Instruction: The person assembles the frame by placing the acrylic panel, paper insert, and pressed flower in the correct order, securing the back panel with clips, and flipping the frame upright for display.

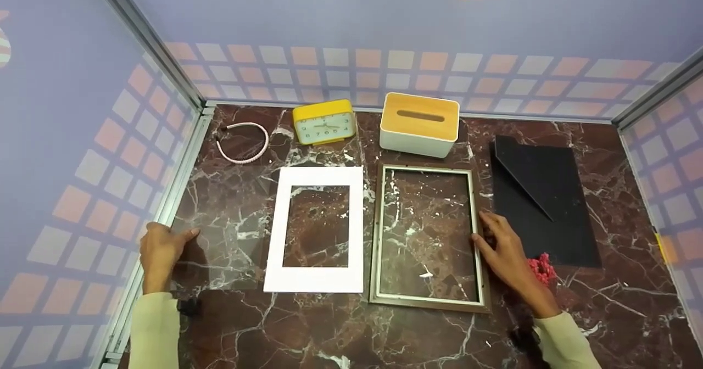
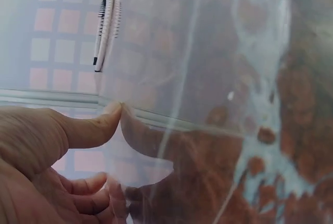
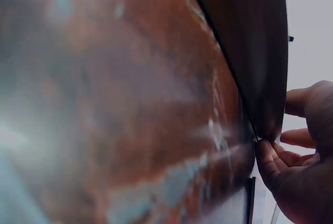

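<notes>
My left hand (image 1: pixel 160 251) is at the left edge of a clear sheet (image 1: pixel 236 248) that lies on the tabletop. In the left wrist view the thumb and curled fingers meet at the rim of this shiny clear sheet (image 2: pixel 208 94) and pinch it. A white mat board (image 1: pixel 314 280) with a rectangular opening lies to its right. My right hand (image 1: pixel 505 253) grips the right side of an empty picture frame (image 1: pixel 428 305), with a brown outer edge and a pale inner edge. The right wrist view shows the thumb and fingers at the dark frame side (image 3: pixel 255 52).
A black backing board (image 1: pixel 571 193) with a folded-out stand lies at the right, a red scrunchie (image 1: pixel 542 269) by my right wrist. Along the back are a hairband (image 1: pixel 266 138), a yellow clock (image 1: pixel 324 123) and a tissue box (image 1: pixel 419 124). Patterned walls (image 1: pixel 340 17) enclose the table.
</notes>
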Demonstrator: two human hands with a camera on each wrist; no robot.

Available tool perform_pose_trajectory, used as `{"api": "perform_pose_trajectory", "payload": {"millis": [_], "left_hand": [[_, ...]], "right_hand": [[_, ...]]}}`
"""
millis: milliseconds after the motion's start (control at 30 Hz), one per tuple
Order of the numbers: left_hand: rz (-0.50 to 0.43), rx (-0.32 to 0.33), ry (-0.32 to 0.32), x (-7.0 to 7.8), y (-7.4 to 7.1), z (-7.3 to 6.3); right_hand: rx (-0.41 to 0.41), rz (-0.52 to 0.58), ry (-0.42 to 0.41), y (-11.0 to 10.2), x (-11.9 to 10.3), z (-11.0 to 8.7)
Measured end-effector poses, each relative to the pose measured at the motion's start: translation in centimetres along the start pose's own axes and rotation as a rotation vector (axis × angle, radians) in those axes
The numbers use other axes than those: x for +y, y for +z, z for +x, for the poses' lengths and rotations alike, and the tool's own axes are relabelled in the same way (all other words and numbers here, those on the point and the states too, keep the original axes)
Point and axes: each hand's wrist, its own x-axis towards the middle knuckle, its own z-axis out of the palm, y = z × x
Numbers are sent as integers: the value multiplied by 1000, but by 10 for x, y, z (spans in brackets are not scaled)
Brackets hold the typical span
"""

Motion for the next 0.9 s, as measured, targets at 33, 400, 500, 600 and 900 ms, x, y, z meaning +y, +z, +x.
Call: {"api": "perform_pose_trajectory", "payload": {"millis": [33, 400, 500, 600, 900], "left_hand": [[-2, -4, 14, -1, -2, -1], [-316, -288, 94, -14, -25, -2], [-467, -362, 95, -20, -31, -2], [-591, -418, 96, -24, -37, -4], [-796, -460, 111, -22, -53, -13]], "right_hand": [[-7, 3, -4, 0, 0, 0], [-62, 37, -5, -6, -4, 1], [-73, 60, -3, -7, -5, 2], [-73, 59, -3, -8, -5, 2], [-82, 52, 12, -7, -7, 2]]}}
